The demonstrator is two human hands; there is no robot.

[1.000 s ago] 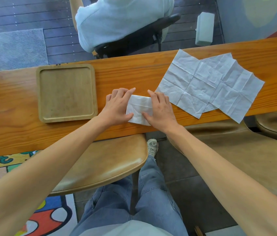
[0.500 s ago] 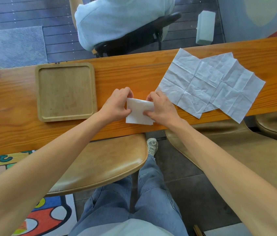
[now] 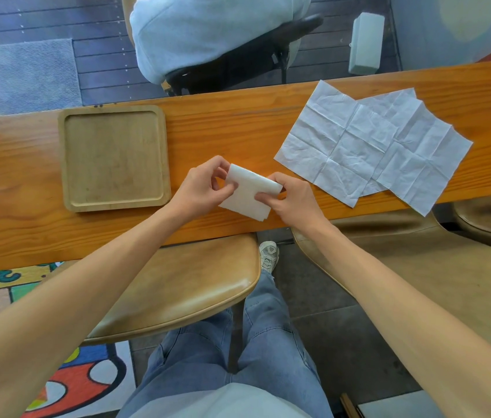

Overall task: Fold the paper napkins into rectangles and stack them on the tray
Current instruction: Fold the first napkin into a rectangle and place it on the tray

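The left hand [image 3: 200, 188] and right hand [image 3: 291, 197] each pinch an end of the folded napkin [image 3: 248, 194], held tilted at the near edge of the surface [image 3: 238, 128]. Left of them sits the wooden tray [image 3: 113, 206], nothing in it. To the right lie overlapping unfolded napkins [image 3: 370, 146].

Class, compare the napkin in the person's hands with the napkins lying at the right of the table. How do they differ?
The held napkin is folded into a small rectangle; the flat napkins are opened out, showing creases. The left hand and right hand pinch the held napkin, whereas the flat napkins lie untouched, overlapping. Both are white paper.
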